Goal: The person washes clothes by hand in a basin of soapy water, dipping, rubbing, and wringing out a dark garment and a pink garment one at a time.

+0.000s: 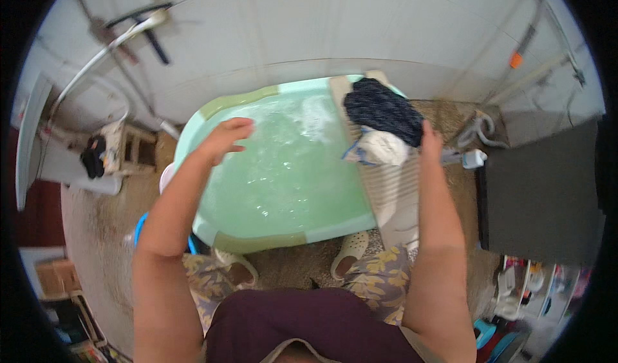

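Note:
A large pale green tub [198, 220] of water, with some foam on its surface, stands in front of me. My left hand [225, 139] hovers over the tub's left part, fingers apart and holding nothing. Across the tub's right end lies a beige ridged washboard [391, 202]. On it rest a crumpled dark navy cloth [383, 108] and, nearer me, a bunched white cloth [384, 148] with blue edging. At the right edge of the navy cloth is my right hand [431, 143], its fingers stretched out; whether they touch the cloth I cannot tell.
Right of the tub are a white bottle [474, 159] and a dark grey box-like surface [544, 192]. A small stool [132, 149] and a white hose [84, 76] are on the left. A blue rim [140, 228] shows beside my left arm. A tiled wall [309, 25] rises behind.

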Tool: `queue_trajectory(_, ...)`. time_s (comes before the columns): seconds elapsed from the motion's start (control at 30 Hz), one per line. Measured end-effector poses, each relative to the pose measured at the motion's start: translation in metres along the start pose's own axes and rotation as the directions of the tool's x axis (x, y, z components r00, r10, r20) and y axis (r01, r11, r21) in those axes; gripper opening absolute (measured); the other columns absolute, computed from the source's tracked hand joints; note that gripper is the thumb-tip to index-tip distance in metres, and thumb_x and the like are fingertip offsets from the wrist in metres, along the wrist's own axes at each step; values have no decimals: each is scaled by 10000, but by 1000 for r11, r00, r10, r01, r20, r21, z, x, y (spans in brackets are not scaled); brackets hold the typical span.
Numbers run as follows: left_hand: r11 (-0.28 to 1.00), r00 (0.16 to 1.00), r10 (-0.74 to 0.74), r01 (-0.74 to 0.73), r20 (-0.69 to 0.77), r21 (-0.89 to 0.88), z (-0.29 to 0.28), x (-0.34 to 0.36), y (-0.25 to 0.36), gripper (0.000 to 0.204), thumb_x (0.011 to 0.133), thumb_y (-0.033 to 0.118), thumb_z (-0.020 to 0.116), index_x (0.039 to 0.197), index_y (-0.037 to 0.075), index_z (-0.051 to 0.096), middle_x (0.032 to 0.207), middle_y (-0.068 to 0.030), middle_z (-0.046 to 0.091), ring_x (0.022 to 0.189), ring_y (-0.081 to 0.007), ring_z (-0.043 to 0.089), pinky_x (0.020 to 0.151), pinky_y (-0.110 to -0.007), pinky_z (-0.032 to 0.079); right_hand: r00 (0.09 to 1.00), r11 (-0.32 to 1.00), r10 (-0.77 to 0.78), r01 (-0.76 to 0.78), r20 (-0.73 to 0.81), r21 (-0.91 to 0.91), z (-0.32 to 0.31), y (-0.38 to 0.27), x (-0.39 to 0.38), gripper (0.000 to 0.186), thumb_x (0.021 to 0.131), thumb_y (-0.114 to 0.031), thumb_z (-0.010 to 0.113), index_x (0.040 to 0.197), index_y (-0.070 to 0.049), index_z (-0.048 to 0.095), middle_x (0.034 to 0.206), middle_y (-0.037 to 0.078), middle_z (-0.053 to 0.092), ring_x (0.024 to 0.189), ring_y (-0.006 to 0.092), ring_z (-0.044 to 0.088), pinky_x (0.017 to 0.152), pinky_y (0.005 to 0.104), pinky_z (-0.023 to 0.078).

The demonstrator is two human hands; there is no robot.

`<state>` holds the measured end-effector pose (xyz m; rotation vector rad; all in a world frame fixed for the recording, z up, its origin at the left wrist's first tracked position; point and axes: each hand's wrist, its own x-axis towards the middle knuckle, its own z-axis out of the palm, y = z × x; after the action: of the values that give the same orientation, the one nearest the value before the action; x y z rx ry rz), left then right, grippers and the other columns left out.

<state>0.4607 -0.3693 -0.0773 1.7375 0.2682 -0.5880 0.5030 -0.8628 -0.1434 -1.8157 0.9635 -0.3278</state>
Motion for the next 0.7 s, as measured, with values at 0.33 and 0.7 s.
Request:
queue_trajectory(0.33, 818, 579, -410, -108, -705, -565, -258, -272, -261, 272, 861, 251, 520, 1093, 110, 498, 966, -41, 569, 917, -209, 556, 781, -387, 444, 686, 707, -699, 706, 203, 45, 37, -40, -83, 366, 824, -121, 584, 1163, 5, 522, 1047, 114, 565, 909, 183, 543, 796, 296, 435)
queue_trajectory(0.7, 585, 648, -30, 629, -761, 512, -132, -251, -368, 736, 662, 122, 681, 1310, 299, 380, 1449, -124, 148, 1319, -391, 147, 947, -643, 259, 226, 578, -516, 804, 826, 141, 121, -14, -288, 198, 801, -14, 550, 997, -6, 578, 888, 63, 552, 736, 137, 522, 609, 260, 438)
